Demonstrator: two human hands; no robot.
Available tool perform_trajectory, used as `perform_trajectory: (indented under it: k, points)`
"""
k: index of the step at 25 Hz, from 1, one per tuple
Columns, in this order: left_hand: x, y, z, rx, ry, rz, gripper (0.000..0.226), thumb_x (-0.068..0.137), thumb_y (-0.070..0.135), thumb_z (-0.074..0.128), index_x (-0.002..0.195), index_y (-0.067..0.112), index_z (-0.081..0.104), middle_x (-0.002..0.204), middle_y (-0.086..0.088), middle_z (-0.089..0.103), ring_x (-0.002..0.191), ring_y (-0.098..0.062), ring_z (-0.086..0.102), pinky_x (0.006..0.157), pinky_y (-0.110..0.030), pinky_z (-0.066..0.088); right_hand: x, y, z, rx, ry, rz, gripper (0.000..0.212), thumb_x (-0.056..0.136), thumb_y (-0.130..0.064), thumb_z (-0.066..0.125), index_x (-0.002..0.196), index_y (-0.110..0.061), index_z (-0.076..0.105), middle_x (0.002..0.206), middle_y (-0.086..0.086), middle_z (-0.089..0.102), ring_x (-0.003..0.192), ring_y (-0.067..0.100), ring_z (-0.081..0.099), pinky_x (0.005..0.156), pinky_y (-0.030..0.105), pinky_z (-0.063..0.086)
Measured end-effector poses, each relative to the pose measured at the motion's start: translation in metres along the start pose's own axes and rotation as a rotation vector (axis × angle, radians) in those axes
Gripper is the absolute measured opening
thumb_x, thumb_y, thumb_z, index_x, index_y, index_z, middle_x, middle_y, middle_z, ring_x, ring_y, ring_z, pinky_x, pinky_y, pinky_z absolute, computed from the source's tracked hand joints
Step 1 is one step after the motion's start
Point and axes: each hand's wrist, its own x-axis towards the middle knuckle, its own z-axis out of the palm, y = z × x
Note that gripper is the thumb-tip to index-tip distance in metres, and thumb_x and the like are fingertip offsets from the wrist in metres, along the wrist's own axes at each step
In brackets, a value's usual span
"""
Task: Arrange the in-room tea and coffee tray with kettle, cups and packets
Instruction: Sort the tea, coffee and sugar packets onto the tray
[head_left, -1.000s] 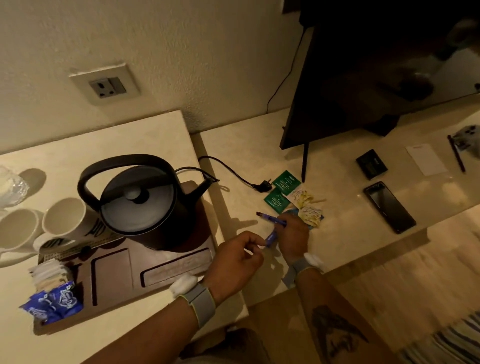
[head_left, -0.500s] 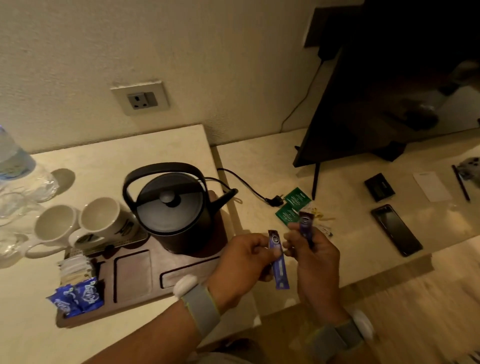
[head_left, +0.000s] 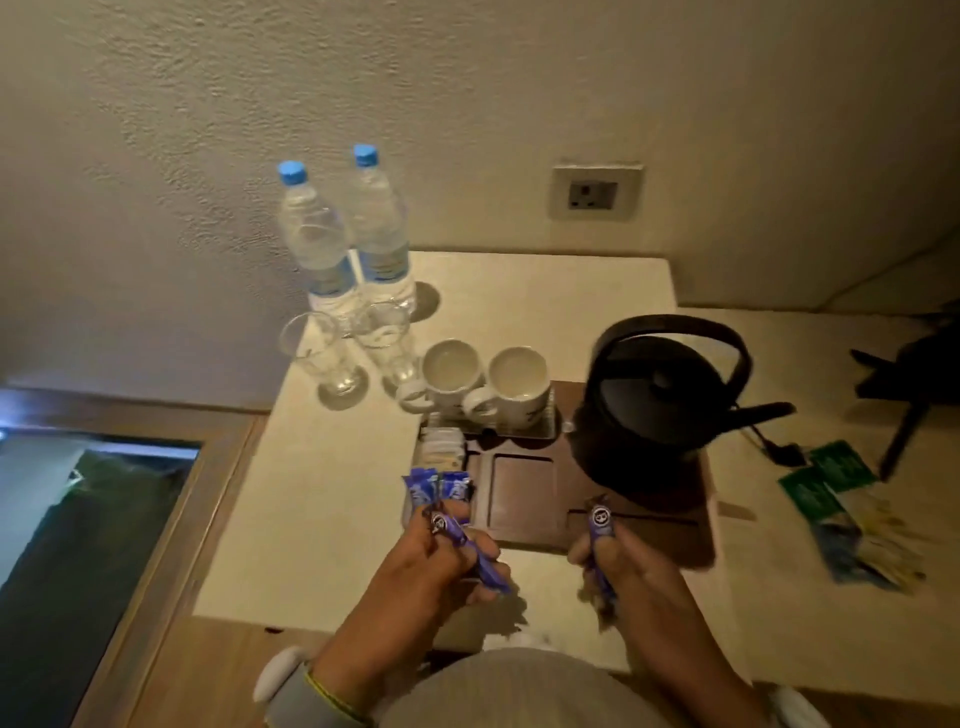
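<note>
Far left, below the bench level: a dark glass panel (head_left: 88, 525) set in a wooden frame, dim and reflective. Textured pale wall (head_left: 208, 130) fills the top of the view. Pale stone-look bench (head_left: 311, 509), lit warm and low. At its back left corner, two clear water bottles (head_left: 343, 244) with blue caps stand upright, touching each other, close to the wall. Just in front of them, two empty drinking glasses (head_left: 358, 348), side by side. Right of the glasses, two white cups (head_left: 485, 382), handles toward the viewer, sit at the back edge of the dark wooden tray (head_left: 524, 493). Tray's left compartment holds pale packets (head_left: 441, 452) at the back and blue sachets (head_left: 439, 488) at the front; middle recess bare. Left hand (head_left: 436, 577) over the tray's front left corner, fingers closed round a purple stick sachet (head_left: 467, 548), angled, tip close to the blue sachets. Right hand (head_left: 628, 571) at the tray's front edge, closed on a second purple stick sachet (head_left: 601, 525), held near upright. Black kettle (head_left: 665, 410) with hoop handle on the tray's right side, spout pointing right. Wall socket (head_left: 595, 193) above it. Right of the tray, on the adjoining bench: green packets (head_left: 826, 478) and a blurred heap of blue and yellow packets (head_left: 867, 545), well apart from the tray. Dark stand leg (head_left: 904, 426) at far right.
</note>
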Motion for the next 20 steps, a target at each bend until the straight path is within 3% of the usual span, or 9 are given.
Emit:
perform_trajectory:
  k: [2, 3, 6, 8, 10, 12, 14, 16, 20]
  points:
    - [-0.004, -0.002, -0.026, 0.119, 0.014, 0.104, 0.016, 0.094, 0.032, 0.067, 0.109, 0.033, 0.071, 0.109, -0.012, 0.077, 0.105, -0.031, 0.076, 0.082, -0.034, 0.063, 0.012, -0.016, 0.025, -0.080, -0.048, -0.036, 0.022, 0.109, -0.026, 0.052, 0.102, -0.027, 0.073, 0.089, -0.018, 0.069, 0.079, -0.002, 0.065, 0.064, 0.009, 0.048]
    - [-0.004, -0.002, -0.038, 0.249, 0.034, 0.188, 0.014, 0.097, 0.028, 0.067, 0.109, 0.032, 0.072, 0.108, -0.008, 0.078, 0.103, -0.027, 0.077, 0.084, -0.035, 0.063, 0.019, -0.024, 0.037, -0.098, -0.079, -0.065, 0.021, 0.109, -0.022, 0.052, 0.103, -0.027, 0.072, 0.091, -0.018, 0.068, 0.081, -0.005, 0.065, 0.065, 0.007, 0.048]
    - [0.008, 0.010, -0.060, 0.566, 0.176, 0.390, 0.027, 0.097, 0.013, 0.072, 0.105, 0.038, 0.072, 0.099, 0.013, 0.079, 0.090, -0.007, 0.077, 0.077, -0.023, 0.062, 0.036, -0.038, 0.069, -0.086, -0.126, -0.113, 0.011, 0.104, -0.014, 0.061, 0.102, -0.020, 0.069, 0.091, -0.001, 0.075, 0.082, 0.011, 0.072, 0.073, 0.020, 0.057]
    - [0.018, 0.024, -0.072, 0.686, 0.248, 0.506, 0.032, 0.093, 0.012, 0.076, 0.103, 0.042, 0.069, 0.089, 0.023, 0.077, 0.081, 0.002, 0.074, 0.066, -0.008, 0.053, 0.046, -0.040, 0.092, -0.095, -0.022, -0.128, 0.006, 0.098, -0.010, 0.069, 0.099, -0.016, 0.070, 0.089, 0.000, 0.079, 0.084, 0.013, 0.076, 0.075, 0.024, 0.060]
    - [0.029, 0.030, -0.083, 0.783, 0.256, 0.576, 0.029, 0.092, 0.013, 0.077, 0.106, 0.036, 0.070, 0.089, 0.020, 0.077, 0.080, -0.003, 0.073, 0.066, -0.010, 0.051, 0.052, -0.037, 0.108, -0.225, 0.076, -0.209, 0.016, 0.093, -0.011, 0.076, 0.095, -0.026, 0.072, 0.086, -0.012, 0.077, 0.085, 0.000, 0.073, 0.069, 0.015, 0.056]
    - [0.038, 0.031, -0.091, 0.860, 0.225, 0.599, 0.025, 0.092, 0.015, 0.077, 0.112, 0.028, 0.074, 0.099, 0.013, 0.077, 0.086, -0.006, 0.070, 0.077, -0.017, 0.055, 0.055, -0.036, 0.118, -0.414, 0.123, -0.317, 0.022, 0.092, -0.014, 0.077, 0.096, -0.035, 0.070, 0.082, -0.020, 0.072, 0.088, -0.012, 0.066, 0.069, 0.003, 0.048]
    - [0.044, 0.028, -0.096, 0.911, 0.205, 0.606, 0.026, 0.092, 0.018, 0.078, 0.117, 0.023, 0.074, 0.106, 0.009, 0.073, 0.092, -0.004, 0.067, 0.084, -0.016, 0.054, 0.057, -0.035, 0.123, -0.568, 0.166, -0.430, 0.020, 0.092, -0.013, 0.077, 0.101, -0.030, 0.072, 0.089, -0.022, 0.065, 0.087, -0.011, 0.061, 0.073, 0.000, 0.042]
    - [0.050, 0.023, -0.101, 0.946, 0.177, 0.618, 0.027, 0.091, 0.021, 0.079, 0.118, 0.022, 0.075, 0.106, 0.007, 0.072, 0.091, -0.006, 0.065, 0.082, -0.008, 0.048, 0.060, -0.034, 0.127, -0.640, 0.192, -0.516, 0.019, 0.091, -0.008, 0.077, 0.105, -0.020, 0.074, 0.093, -0.014, 0.064, 0.083, -0.004, 0.059, 0.075, 0.000, 0.042]
    - [0.058, 0.019, -0.103, 0.979, 0.141, 0.604, 0.025, 0.093, 0.022, 0.078, 0.118, 0.021, 0.074, 0.105, 0.005, 0.073, 0.089, -0.011, 0.065, 0.079, -0.011, 0.046, 0.065, -0.029, 0.129, -0.673, 0.133, -0.474, 0.024, 0.091, -0.014, 0.078, 0.114, -0.018, 0.073, 0.099, -0.006, 0.071, 0.084, 0.000, 0.060, 0.076, 0.000, 0.043]
